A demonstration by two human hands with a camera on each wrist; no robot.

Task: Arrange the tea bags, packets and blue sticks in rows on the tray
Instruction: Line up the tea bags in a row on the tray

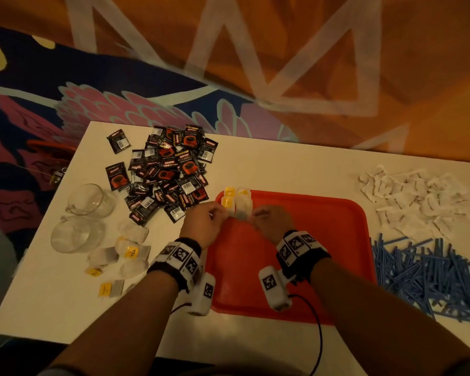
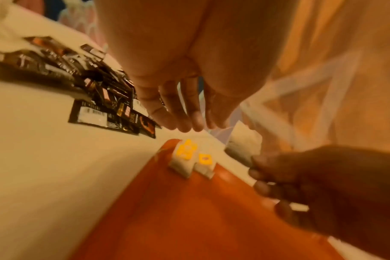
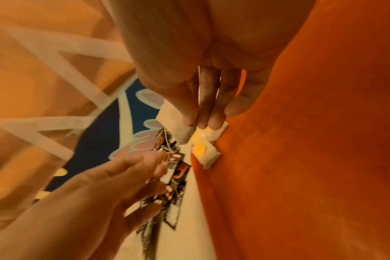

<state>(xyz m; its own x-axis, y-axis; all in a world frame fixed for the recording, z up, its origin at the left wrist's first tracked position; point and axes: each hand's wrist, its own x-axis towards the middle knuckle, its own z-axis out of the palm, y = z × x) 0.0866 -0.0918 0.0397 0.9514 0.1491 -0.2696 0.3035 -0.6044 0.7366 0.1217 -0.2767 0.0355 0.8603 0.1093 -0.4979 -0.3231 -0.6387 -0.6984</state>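
The right hand (image 1: 270,219) pinches a tea bag (image 3: 177,121) between thumb and fingers over the far-left corner of the red tray (image 1: 323,213), and the left hand (image 1: 205,222), at its 9 o'clock, has fingers relaxed and holding nothing. Two tea bags with yellow tags (image 2: 190,158) lie side by side in that corner, at 12 o'clock from the left hand. On the desk (image 1: 52,308), dark packets (image 1: 168,169) are heaped at 11 o'clock, loose tea bags (image 1: 125,253) at 8, blue sticks (image 1: 429,270) at 3.

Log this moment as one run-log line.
right hand: holds tea bag | left hand: open, beside | tray: tea bags far-left corner
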